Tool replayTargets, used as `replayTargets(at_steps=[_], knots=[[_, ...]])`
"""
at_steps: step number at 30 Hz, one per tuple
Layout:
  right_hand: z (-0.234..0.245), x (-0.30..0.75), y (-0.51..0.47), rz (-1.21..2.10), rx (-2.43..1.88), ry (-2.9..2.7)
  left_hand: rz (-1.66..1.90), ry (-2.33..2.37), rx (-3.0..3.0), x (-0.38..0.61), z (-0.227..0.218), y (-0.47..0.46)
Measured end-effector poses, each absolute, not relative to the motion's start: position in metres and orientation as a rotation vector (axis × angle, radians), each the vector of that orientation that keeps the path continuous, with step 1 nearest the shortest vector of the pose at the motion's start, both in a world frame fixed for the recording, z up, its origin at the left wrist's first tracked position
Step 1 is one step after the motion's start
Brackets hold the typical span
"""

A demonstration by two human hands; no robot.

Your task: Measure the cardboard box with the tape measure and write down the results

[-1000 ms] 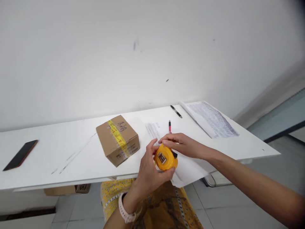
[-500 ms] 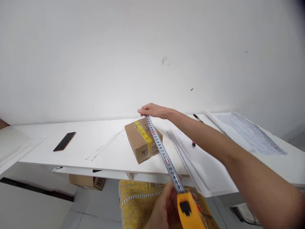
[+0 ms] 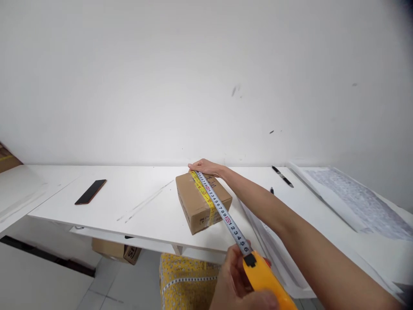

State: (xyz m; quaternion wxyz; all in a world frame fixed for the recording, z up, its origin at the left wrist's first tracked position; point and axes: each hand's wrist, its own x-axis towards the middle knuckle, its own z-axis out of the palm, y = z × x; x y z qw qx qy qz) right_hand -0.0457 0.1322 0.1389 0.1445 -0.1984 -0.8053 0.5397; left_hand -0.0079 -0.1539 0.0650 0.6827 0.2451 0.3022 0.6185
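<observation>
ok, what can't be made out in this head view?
Head view:
End of tape blade: under right hand; pinched or hooked, unclear.
Handwriting on box top: too small, partly under blade.
Rear of tape measure case: cut by bottom edge, wrapped by left hand.
Text on printed sheets: too small.

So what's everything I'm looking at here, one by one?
table: one, white, along the wall.
cardboard box: one, brown with a yellow strip, on the table's middle.
tape measure: one, yellow case, white blade, stretched over the box's top.
phone: one, dark, on the table's left.
pens: two, one black near the wall, one half hidden by the arm, right of the box.
papers: several, white and printed, on the table's right.
other boxes: two, brown, one under the table, one at the far left edge.
cloth: one, yellow patterned, below the table's front edge.
right hand: holds the blade's tip at the box's far edge.
left hand: grips the tape measure's case, nearest the camera.
</observation>
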Motion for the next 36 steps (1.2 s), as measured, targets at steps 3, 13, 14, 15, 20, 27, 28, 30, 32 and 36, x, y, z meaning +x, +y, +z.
replayTargets(at_steps=[3,13,14,15,20,27,28,30,32,36], knots=[[0.139,-0.034,0.12,1.614,-0.577,-2.25,1.367,0.627,0.515,-0.003,0.065,-0.155],[0.115,-0.024,0.113,1.416,-0.708,-2.067,1.459,0.654,0.468,0.005,0.068,-0.154],[0.117,-0.032,0.12,1.411,-0.737,-2.112,1.472,0.666,0.476,0.005,0.067,-0.154],[0.119,-0.04,0.127,1.401,-0.751,-2.151,1.477,0.677,0.493,0.003,0.067,-0.155],[0.13,-0.047,0.15,1.311,-0.719,-2.116,1.352,0.77,0.595,-0.029,0.079,-0.175],[0.169,0.032,0.136,1.158,-0.669,-1.916,1.336,1.14,0.844,-0.145,0.112,-0.202],[0.171,0.044,0.128,1.194,-0.678,-1.916,1.365,1.183,0.848,-0.164,0.119,-0.197],[0.167,0.065,0.108,1.242,-0.729,-1.936,1.451,1.269,0.78,-0.198,0.136,-0.183],[0.153,0.077,0.088,1.298,-0.773,-1.911,1.542,1.352,0.759,-0.226,0.149,-0.161],[0.112,0.077,0.062,1.34,-0.828,-1.762,1.542,1.443,0.766,-0.254,0.156,-0.111]])
